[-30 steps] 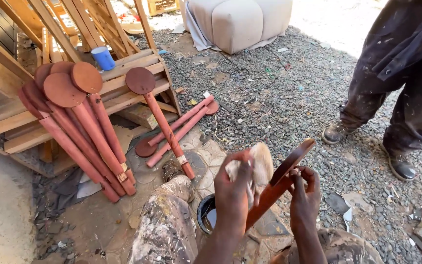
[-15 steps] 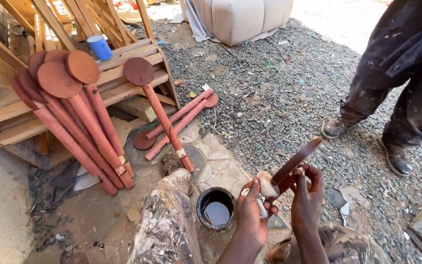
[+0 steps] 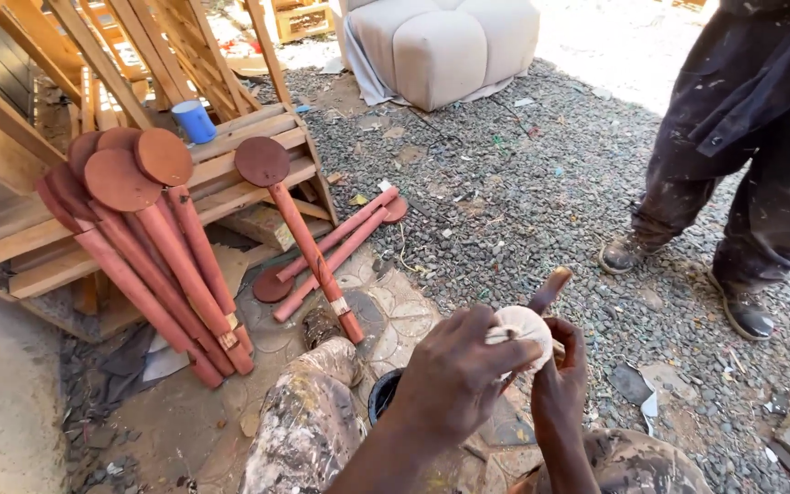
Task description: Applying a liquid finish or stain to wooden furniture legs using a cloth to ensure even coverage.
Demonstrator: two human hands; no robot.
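The left hand point(image 3: 454, 380) presses a pale rag point(image 3: 523, 331) onto the wooden leg point(image 3: 549, 291) gripped by the right hand point(image 3: 564, 375); a slip could drop it into the paint tin point(image 3: 380, 399).

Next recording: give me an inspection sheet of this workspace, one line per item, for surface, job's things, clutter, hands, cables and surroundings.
Surface: gravel ground with patterned paving by the knees.
Job's things: pale cloth pad pressed to a reddish-brown wooden leg; dark tin below, mostly hidden by the arm.
Clutter: finished legs leaning on a wooden frame, three more legs lying flat, blue cup.
Hands: left hand grips the pad; right hand holds the leg.
Cables: nothing seen.
Surroundings: grey cushioned seat; another person's legs and shoes standing nearby.
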